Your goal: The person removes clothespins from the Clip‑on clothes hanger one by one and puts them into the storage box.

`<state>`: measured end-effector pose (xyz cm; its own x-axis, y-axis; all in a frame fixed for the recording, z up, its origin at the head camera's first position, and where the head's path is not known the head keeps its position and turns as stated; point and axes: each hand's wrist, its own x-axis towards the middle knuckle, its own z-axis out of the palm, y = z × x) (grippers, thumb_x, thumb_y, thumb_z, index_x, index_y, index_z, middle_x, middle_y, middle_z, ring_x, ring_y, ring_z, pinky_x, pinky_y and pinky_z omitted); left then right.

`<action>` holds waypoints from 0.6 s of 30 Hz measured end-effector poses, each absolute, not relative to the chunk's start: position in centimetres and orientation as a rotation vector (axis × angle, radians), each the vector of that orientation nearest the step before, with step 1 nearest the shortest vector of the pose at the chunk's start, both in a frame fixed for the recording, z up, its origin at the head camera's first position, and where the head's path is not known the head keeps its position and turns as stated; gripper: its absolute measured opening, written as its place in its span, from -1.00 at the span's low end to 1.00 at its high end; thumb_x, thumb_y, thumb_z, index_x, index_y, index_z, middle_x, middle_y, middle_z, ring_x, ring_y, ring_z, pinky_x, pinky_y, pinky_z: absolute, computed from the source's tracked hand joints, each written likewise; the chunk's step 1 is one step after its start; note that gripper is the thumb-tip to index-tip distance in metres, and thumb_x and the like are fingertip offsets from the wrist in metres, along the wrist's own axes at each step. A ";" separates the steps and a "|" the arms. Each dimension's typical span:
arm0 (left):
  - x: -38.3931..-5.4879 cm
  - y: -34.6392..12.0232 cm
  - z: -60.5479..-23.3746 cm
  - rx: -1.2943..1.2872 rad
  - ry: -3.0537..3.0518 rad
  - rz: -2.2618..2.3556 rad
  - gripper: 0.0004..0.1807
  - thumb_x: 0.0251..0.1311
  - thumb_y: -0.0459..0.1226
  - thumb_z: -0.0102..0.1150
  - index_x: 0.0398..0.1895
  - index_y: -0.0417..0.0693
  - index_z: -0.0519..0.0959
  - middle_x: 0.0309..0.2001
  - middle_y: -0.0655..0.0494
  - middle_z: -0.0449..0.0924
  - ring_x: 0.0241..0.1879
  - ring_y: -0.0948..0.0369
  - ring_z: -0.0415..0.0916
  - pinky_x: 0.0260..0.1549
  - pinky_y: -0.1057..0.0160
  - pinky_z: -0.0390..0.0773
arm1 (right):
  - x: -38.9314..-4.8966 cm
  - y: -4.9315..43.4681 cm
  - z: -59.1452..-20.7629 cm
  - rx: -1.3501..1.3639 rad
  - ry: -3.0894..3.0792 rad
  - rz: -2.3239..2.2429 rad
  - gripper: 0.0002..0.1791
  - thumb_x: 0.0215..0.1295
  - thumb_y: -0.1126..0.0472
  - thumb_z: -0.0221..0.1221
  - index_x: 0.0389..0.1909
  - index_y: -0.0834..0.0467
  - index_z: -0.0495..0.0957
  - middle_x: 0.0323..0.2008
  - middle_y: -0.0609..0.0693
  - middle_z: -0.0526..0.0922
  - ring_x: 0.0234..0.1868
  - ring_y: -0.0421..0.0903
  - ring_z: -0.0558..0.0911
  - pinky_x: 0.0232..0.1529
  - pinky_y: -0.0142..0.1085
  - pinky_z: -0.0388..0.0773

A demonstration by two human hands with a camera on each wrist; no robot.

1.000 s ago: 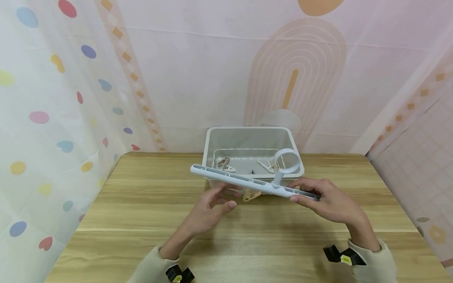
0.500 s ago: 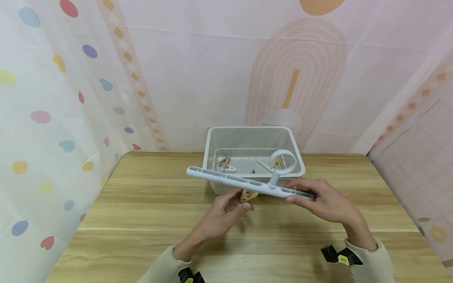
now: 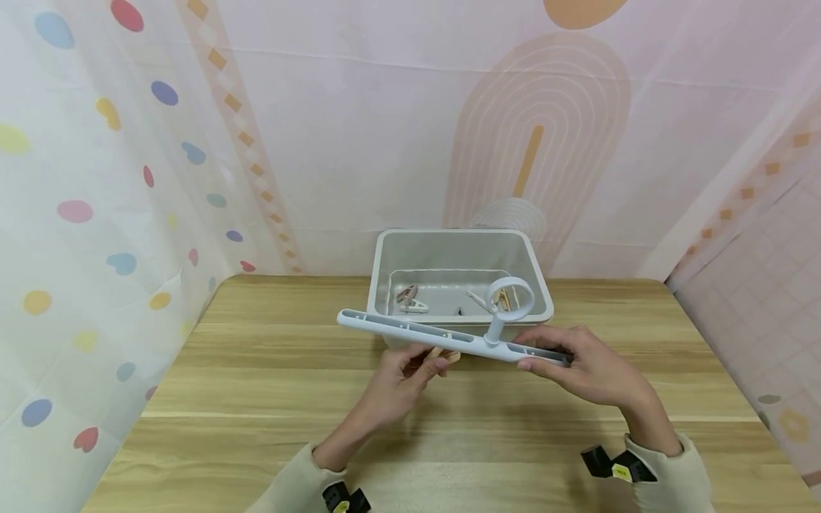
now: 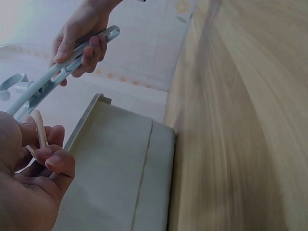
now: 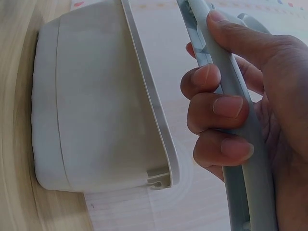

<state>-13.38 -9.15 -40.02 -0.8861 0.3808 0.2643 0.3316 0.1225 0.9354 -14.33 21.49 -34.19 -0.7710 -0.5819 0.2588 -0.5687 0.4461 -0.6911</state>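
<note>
A pale blue-grey plastic hanger bar (image 3: pixel 391 330) with a round ring hook (image 3: pixel 531 299) is held slantwise in front of the box. My right hand (image 3: pixel 596 367) grips its right end; in the right wrist view, the fingers curl round the bar (image 5: pixel 257 178). Under the middle of the bar, my left hand (image 3: pixel 391 388) pinches a beige clothespin (image 3: pixel 452 357) between thumb and fingers. The left wrist view shows this clothespin (image 4: pixel 40 127) close to the bar. Whether it is fixed to the bar I cannot tell.
A light grey plastic box (image 3: pixel 449 251) stands at the back of the wooden table (image 3: pixel 269 399), against a patterned curtain (image 3: pixel 359 142). Inside lie several clothespins, among them a white one (image 3: pixel 413 307), a brown one (image 3: pixel 407 293) and a beige one partly behind the hook.
My left hand has moved right and taken the beige clothespin, which hung beneath the bar, between thumb and fingers. The bar's left end has dipped slightly; my right hand keeps its grip.
</note>
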 end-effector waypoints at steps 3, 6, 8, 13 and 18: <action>-13.5 -9.4 -39.9 0.764 2.318 1.945 -0.70 0.50 -0.25 0.11 0.18 -0.09 0.65 -0.04 -0.03 0.77 -0.13 0.27 0.68 -0.10 0.29 0.71 | -14.4 21.5 -34.4 -1.090 2.644 -1.280 -0.75 0.35 0.29 0.33 -0.04 -0.07 0.66 -0.44 -0.25 0.62 -0.46 -0.36 0.48 -0.44 -0.40 0.48; -13.7 -9.6 -39.9 0.819 2.373 1.944 -0.73 0.46 -0.27 0.14 0.13 -0.07 0.69 -0.04 0.00 0.77 -0.16 0.25 0.69 -0.16 0.31 0.71 | -14.4 21.6 -34.4 -1.123 2.628 -1.307 -0.74 0.32 0.32 0.34 -0.05 -0.06 0.67 -0.42 -0.22 0.66 -0.44 -0.36 0.51 -0.43 -0.40 0.50; -13.8 -9.7 -39.8 0.845 2.439 1.943 -0.77 0.42 -0.29 0.20 0.05 -0.04 0.73 -0.11 0.03 0.78 -0.25 0.30 0.65 -0.31 0.38 0.66 | -14.4 21.7 -34.4 -1.139 2.615 -1.327 -0.73 0.30 0.34 0.35 -0.06 -0.06 0.68 -0.42 -0.19 0.69 -0.43 -0.36 0.52 -0.43 -0.40 0.52; -13.9 -10.0 -39.8 0.907 2.555 1.994 -0.86 0.33 -0.36 0.29 -0.15 -0.04 0.79 -0.27 0.06 0.78 -0.45 0.40 0.48 -0.57 0.46 0.41 | -14.3 21.6 -34.4 -1.147 2.591 -1.367 -0.69 0.27 0.35 0.38 -0.07 -0.10 0.70 -0.40 -0.21 0.72 -0.43 -0.36 0.55 -0.43 -0.41 0.54; -13.8 -10.0 -40.0 0.989 2.630 2.066 -0.88 0.30 -0.44 0.29 -0.26 -0.12 0.78 -0.34 0.02 0.78 -0.47 0.43 0.50 -0.60 0.45 0.45 | -14.4 21.3 -34.4 -1.149 2.593 -1.364 -0.65 0.24 0.35 0.40 -0.05 -0.12 0.72 -0.40 -0.29 0.72 -0.45 -0.36 0.54 -0.46 -0.42 0.53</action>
<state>-13.84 -9.99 -39.96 -0.7845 0.2138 0.5821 0.6162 0.1629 0.7706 -14.43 21.34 -34.37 -0.7334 -0.5992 0.3212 -0.6040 0.3575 -0.7123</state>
